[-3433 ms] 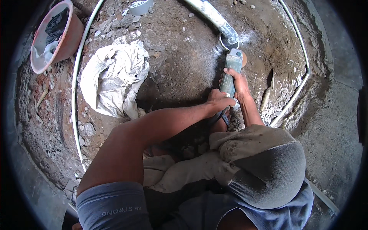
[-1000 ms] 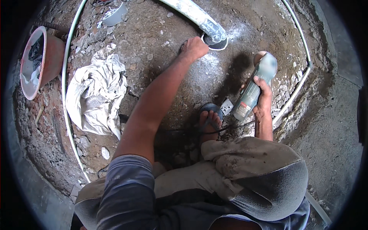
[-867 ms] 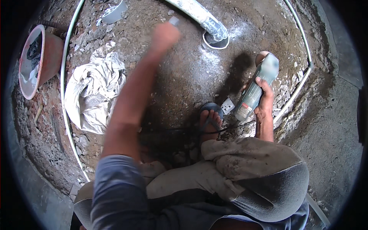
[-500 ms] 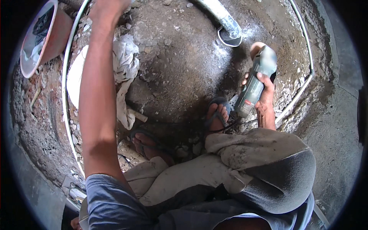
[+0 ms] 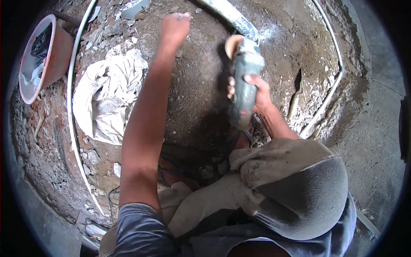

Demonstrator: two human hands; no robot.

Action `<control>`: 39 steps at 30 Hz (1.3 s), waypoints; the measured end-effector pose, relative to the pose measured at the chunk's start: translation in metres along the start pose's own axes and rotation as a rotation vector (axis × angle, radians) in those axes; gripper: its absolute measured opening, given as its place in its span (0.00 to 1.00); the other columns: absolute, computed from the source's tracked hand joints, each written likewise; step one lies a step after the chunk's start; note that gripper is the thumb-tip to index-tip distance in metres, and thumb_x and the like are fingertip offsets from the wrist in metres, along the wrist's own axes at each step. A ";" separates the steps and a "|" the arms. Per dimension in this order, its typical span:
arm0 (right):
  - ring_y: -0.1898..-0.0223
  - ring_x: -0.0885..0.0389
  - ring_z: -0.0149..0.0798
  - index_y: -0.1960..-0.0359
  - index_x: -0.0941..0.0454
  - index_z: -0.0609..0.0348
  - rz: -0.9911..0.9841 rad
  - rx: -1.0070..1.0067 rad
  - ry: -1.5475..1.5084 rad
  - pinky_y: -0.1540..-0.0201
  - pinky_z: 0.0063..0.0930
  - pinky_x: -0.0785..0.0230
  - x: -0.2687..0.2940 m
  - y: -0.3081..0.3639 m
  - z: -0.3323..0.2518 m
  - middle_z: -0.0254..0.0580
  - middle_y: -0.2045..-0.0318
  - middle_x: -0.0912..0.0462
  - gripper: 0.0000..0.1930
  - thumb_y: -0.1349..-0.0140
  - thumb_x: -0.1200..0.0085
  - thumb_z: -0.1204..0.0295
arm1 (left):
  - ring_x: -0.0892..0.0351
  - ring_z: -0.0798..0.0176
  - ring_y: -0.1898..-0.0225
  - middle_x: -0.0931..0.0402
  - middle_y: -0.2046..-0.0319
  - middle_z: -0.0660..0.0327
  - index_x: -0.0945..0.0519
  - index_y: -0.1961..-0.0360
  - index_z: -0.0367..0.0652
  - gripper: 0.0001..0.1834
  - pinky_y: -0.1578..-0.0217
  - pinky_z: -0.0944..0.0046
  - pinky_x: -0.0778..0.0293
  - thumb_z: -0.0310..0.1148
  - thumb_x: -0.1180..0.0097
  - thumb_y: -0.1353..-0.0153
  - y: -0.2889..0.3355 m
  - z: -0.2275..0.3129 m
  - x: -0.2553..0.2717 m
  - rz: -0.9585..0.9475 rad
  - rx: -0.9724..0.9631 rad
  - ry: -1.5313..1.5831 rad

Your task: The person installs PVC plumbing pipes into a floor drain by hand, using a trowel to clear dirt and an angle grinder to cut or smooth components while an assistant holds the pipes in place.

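My right hand (image 5: 258, 88) is wrapped round the body of a green angle grinder (image 5: 246, 85). The grinder's round tan disc (image 5: 233, 45) points away from me, beside the near end of a pale grey pipe (image 5: 233, 17) on the ground. Part of that pipe end is hidden behind the grinder head. My left arm reaches forward, and my left hand (image 5: 175, 30) is closed above the soil, left of the pipe, with nothing visible in it. A short cut piece of grey pipe (image 5: 135, 8) lies farther left.
A white cloth bundle (image 5: 113, 94) lies left of my arm. Beyond a thin white pipe (image 5: 72, 98) stands a pink tub (image 5: 60, 53) with dark and white contents. A trowel-like tool (image 5: 295, 100) lies right of the grinder. Another bent pipe (image 5: 334, 38) borders the right side.
My left hand has moved right, away from the upper left edge. The grinder has swung left and forward in my right hand, toward the pipe end. The view has shifted too.
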State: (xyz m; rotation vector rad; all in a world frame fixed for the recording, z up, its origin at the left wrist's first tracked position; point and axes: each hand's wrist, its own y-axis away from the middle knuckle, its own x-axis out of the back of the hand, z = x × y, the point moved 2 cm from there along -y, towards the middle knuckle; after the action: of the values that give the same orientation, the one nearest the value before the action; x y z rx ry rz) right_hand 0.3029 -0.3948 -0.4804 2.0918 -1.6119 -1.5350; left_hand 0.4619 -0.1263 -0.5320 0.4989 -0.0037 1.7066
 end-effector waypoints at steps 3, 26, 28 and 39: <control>0.62 0.16 0.45 0.38 0.35 0.63 0.102 0.108 0.036 0.54 0.46 0.18 0.020 0.040 -0.024 0.48 0.60 0.20 0.34 0.43 0.39 0.60 | 0.13 0.63 0.59 0.14 0.58 0.55 0.17 0.51 0.29 0.21 0.58 0.66 0.18 0.42 0.40 0.28 -0.039 0.018 -0.051 -0.240 0.139 0.266; 0.66 0.14 0.48 0.47 0.28 0.71 0.115 0.018 0.066 0.60 0.45 0.16 -0.008 -0.007 -0.020 0.52 0.63 0.16 0.27 0.44 0.39 0.64 | 0.12 0.59 0.57 0.15 0.47 0.54 0.13 0.51 0.46 0.13 0.50 0.55 0.18 0.35 0.35 0.35 -0.089 -0.001 -0.050 -0.335 -0.395 -0.458; 0.65 0.14 0.48 0.44 0.30 0.71 0.061 0.047 -0.011 0.59 0.45 0.16 -0.008 -0.004 -0.025 0.53 0.62 0.17 0.30 0.45 0.39 0.64 | 0.16 0.59 0.49 0.17 0.47 0.56 0.10 0.57 0.53 0.09 0.44 0.53 0.22 0.33 0.33 0.38 -0.045 0.011 -0.067 -0.290 -0.516 -0.542; 0.65 0.16 0.47 0.42 0.34 0.64 0.310 0.274 0.089 0.61 0.41 0.17 0.018 0.062 -0.043 0.51 0.61 0.20 0.33 0.45 0.38 0.60 | 0.29 0.54 0.40 0.25 0.45 0.58 0.09 0.55 0.56 0.13 0.39 0.49 0.33 0.31 0.38 0.39 -0.059 0.010 -0.132 -0.213 -0.697 -0.938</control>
State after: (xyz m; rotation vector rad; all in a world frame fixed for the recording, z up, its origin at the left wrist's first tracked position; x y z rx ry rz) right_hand 0.2913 -0.4557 -0.4341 1.8758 -2.0921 -1.1645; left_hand 0.5355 -0.2410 -0.5823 0.6840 -1.1344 1.0320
